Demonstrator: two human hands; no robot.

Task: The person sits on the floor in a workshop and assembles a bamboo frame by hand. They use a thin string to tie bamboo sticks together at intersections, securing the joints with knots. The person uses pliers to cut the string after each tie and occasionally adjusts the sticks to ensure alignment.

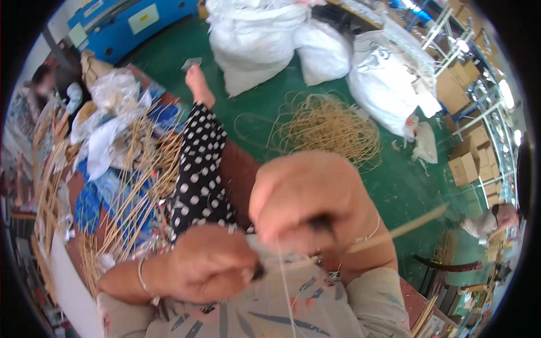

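My left hand (211,263) is closed in front of my body, around the near end of a pale cane-like strip (411,224). Something small and dark shows at its fingertips, too smeared to name. The strip slants up to the right, passing below my right hand (310,197) and over my right forearm. That hand is curled shut and blurred, with a dark piece (322,222) at its fingers whose kind I cannot make out. A thin white thread (286,290) runs down from beneath the right hand across my patterned shirt.
Coiled cane strands (332,129) lie on the green floor ahead, with stuffed white sacks (253,45) behind. Long loose strips (132,197) and blue plastic (87,203) spread beside my outstretched leg (203,163). Another person (70,90) sits far left; cardboard boxes (463,169) fill shelving at right.
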